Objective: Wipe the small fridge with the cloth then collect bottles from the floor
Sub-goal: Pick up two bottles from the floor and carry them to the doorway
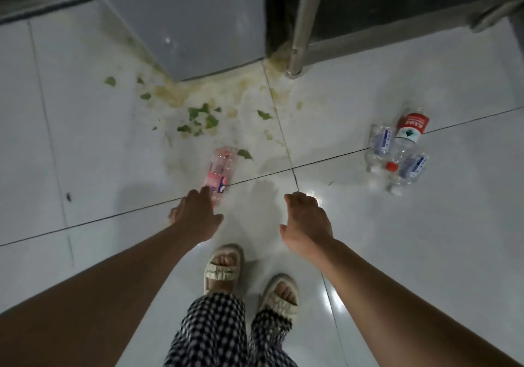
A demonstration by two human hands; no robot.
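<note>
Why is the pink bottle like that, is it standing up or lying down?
Lying down. The pink bottle rests on its side on the floor, its length flat along the tiles.

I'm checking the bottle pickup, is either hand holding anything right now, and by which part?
Nothing is held. The left hand reaches over the lower end of the pink bottle with no grip on it, and the right hand hangs empty.

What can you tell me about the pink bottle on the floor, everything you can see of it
The pink bottle is clear plastic with a pink and white label. It lies on its side on the white tiled floor, across a dark grout line, below the grey fridge. A green leaf scrap lies at its far end. The left hand reaches over its near end, hiding that end; whether the fingers touch it is unclear. Its cap is not visible.
</note>
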